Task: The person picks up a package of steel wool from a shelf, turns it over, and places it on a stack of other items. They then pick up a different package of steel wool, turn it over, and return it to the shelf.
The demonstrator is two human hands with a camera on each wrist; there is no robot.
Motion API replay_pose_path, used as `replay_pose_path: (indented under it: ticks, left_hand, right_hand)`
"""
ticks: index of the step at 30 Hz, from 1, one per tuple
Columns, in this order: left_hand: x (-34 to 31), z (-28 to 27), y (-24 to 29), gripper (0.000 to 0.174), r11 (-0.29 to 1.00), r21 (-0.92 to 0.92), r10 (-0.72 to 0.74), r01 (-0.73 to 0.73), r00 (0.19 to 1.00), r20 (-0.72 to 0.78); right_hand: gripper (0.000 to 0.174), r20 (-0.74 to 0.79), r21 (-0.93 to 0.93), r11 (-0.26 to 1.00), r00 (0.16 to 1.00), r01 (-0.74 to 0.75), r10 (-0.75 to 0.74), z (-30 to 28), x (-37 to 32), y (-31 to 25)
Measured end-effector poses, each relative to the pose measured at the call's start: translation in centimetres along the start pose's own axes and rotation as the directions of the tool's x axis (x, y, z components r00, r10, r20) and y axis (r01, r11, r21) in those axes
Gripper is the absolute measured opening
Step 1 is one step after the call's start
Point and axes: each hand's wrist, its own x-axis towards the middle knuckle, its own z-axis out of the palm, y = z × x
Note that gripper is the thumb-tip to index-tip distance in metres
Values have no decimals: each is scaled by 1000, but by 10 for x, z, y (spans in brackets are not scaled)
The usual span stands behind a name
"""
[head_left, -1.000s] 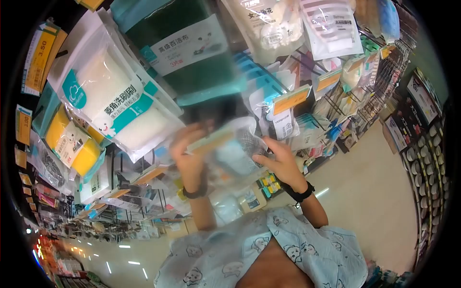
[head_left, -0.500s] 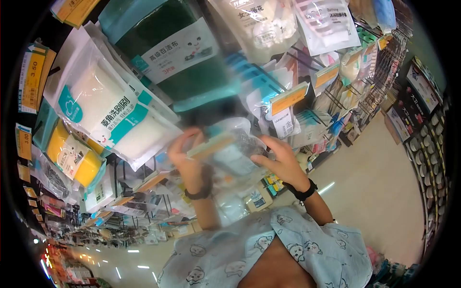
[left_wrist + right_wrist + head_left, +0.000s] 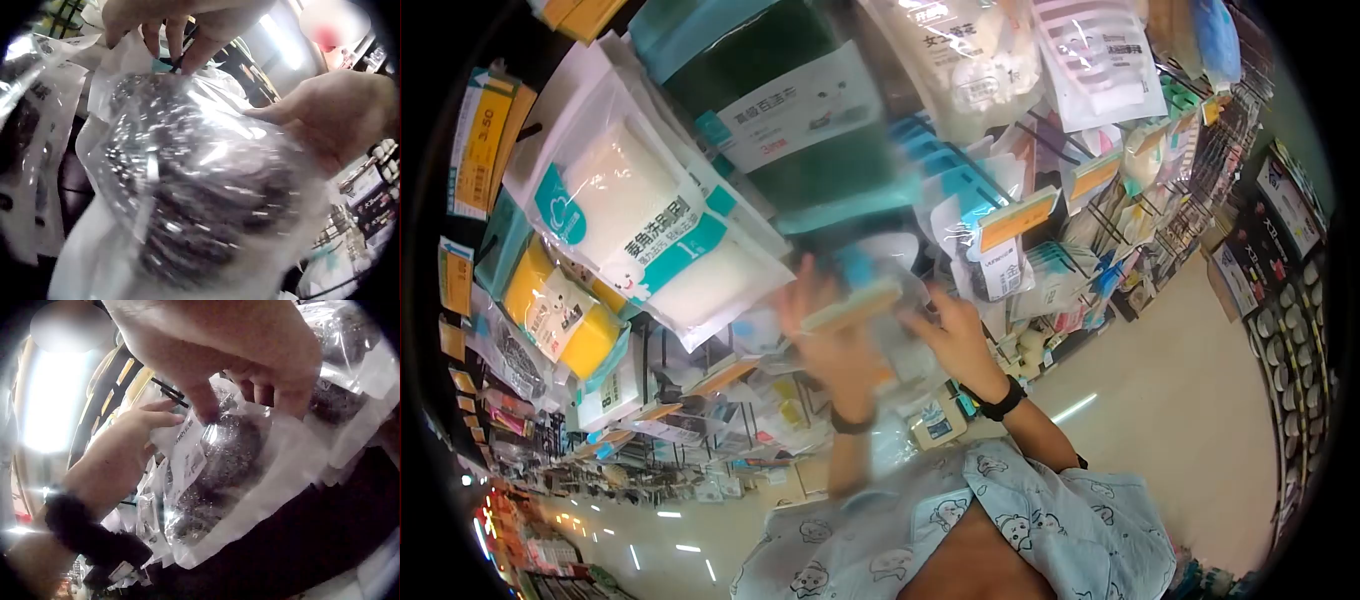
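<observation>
In the head view, a dark green pack (image 3: 820, 185) and a large white packet (image 3: 625, 185) were displayed side by side, a yellow pack (image 3: 587, 345) was seen lower left, price tags (image 3: 480, 150) were fixed at far left, and pale floor (image 3: 1120, 420) was shown at right.

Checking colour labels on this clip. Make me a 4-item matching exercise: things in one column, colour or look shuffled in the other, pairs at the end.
Things
1. Packet at the hands
2. Shirt
3. Right wristband
4. Floor

Colour or look
A. Black
B. Light blue with printed figures
C. Beige, with light reflections
D. Clear wrapping, dark shiny contents

Pairs: 1-D, 2-B, 3-A, 4-C
</observation>
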Motion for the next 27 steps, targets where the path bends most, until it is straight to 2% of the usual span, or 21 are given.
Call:
replay_pose_path:
  ticks: [2,4,5,6,8,10,13,16,18,20,22,23,24,25,26,27]
  left_hand:
    - [-16,-1,0,46,996,88,32,-32,999,4]
    - [-25,-7,3,49,945,314,70,-89,995,72]
    - [-31,-7,2,51,951,302,27,-65,991,128]
    - [-37,-3,-1,53,956,291,-15,-38,984,179]
    - [-36,-1,-3,58,968,249,-97,34,965,245]
    - [-25,0,-2,63,979,169,-163,116,940,300]
    - [-24,3,-7,71,977,107,-209,185,930,304]
    - [-23,9,-21,79,977,100,-211,188,925,316]
    - [-17,12,-18,78,975,30,-218,219,934,283]
    - [-17,13,-27,78,943,-48,-288,330,878,382]
    - [-49,24,-76,75,933,-53,-300,355,851,431]
    - [-43,25,-78,74,920,-6,-338,392,801,494]
    - [-37,26,-79,73,906,46,-374,422,744,553]
    - [-15,18,-51,73,868,157,-459,471,641,615]
    - [-13,18,-43,73,829,113,-482,549,596,642]
    - [-12,18,-35,74,779,75,-503,623,549,667]
  right_hand:
    - [54,-6,-1,998,998,-59,59,4,5,-7]
    - [46,-37,0,998,997,-65,65,17,10,4]
    - [42,-49,2,998,997,-60,60,24,15,13]
    - [40,-5,-38,991,992,-127,127,29,20,23]
    - [40,-29,74,996,998,-51,54,43,33,57]
    - [41,-167,181,982,986,50,-19,70,43,90]
    - [42,-209,212,976,978,53,-8,68,59,58]
    - [59,-186,205,979,982,-5,44,85,82,77]
    - [59,-203,219,976,979,20,26,90,93,71]
    - [61,-229,241,970,973,34,23,98,110,71]
    - [61,-165,159,987,985,-23,50,96,121,71]
    - [58,-194,104,995,981,9,12,99,127,80]
    - [56,-275,-14,993,954,121,-120,108,133,96]
    - [55,-342,-141,967,907,211,-247,116,136,112]
    - [55,-388,-260,927,849,271,-357,123,136,124]
    - [54,-367,-159,960,889,229,-273,129,126,135]
